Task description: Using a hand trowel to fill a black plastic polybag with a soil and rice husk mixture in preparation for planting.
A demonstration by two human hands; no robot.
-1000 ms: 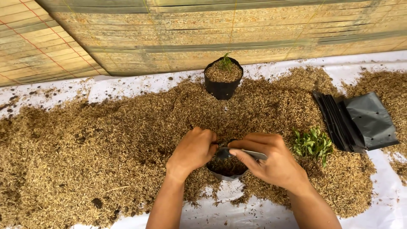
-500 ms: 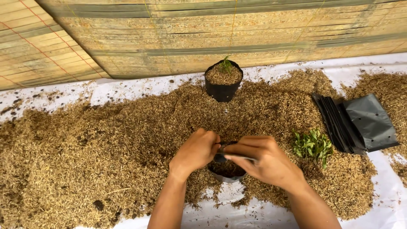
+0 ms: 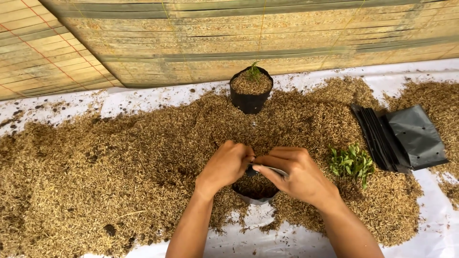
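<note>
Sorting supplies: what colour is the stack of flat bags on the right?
Black stack of flat bags, clearest in the head view.

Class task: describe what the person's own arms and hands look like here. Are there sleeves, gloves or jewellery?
Both forearms are bare, with no sleeve in view. The left hand and right hand wear no gloves, and no rings, watch or bracelet show.

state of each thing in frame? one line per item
left hand: closed on the near bag's rim
right hand: pinching the same rim
black grow bag: open, part filled with husk, held by both hands
planted grow bag: upright, full, seedling in it
stack of empty black bags: flat, folded
bunch of seedlings: loose, lying on the husk
rice husk: spread across the white sheet
</note>
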